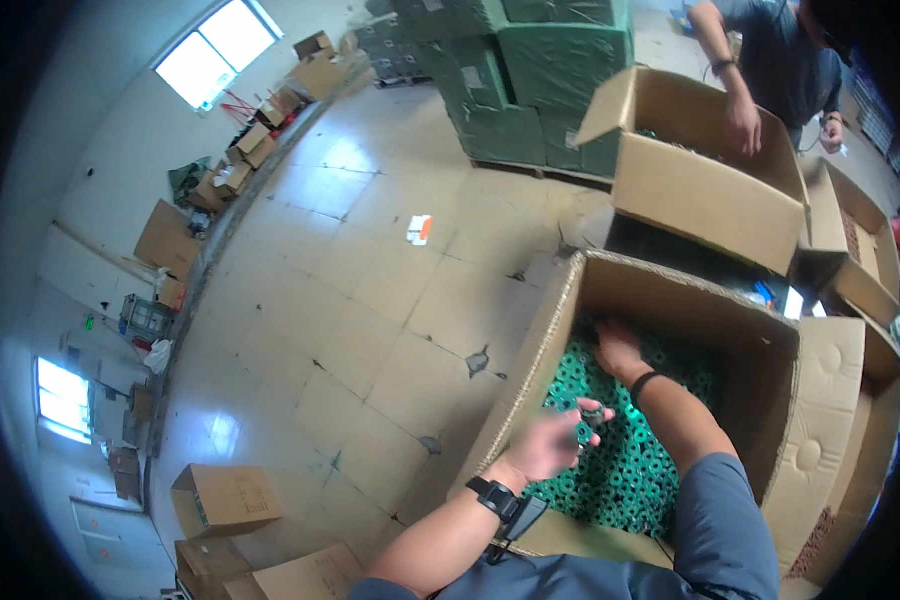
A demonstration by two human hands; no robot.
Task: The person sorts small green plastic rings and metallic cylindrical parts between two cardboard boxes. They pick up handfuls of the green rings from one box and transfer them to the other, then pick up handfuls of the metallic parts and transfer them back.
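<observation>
A large cardboard box [690, 283] stands open in front of me, its lower part filled with small green round pieces [625, 470] that have dark centre holes. Above the near left part of the pile, my left hand [550, 443] is turned palm up, with its fingers curled round a few of these green round pieces [583, 432]. My right hand [618, 347] reaches down into the far left corner of the box, at the pile. Its fingertips are in shadow among the pieces, so what they hold cannot be made out.
Beyond my box, a person's hand [743, 122] reaches into another open carton [710, 200]. Green wrapped stacks [565, 85] stand on a pallet at the back. More cartons [232, 497] sit at the lower left. Box flaps [820, 420] stick out on the right.
</observation>
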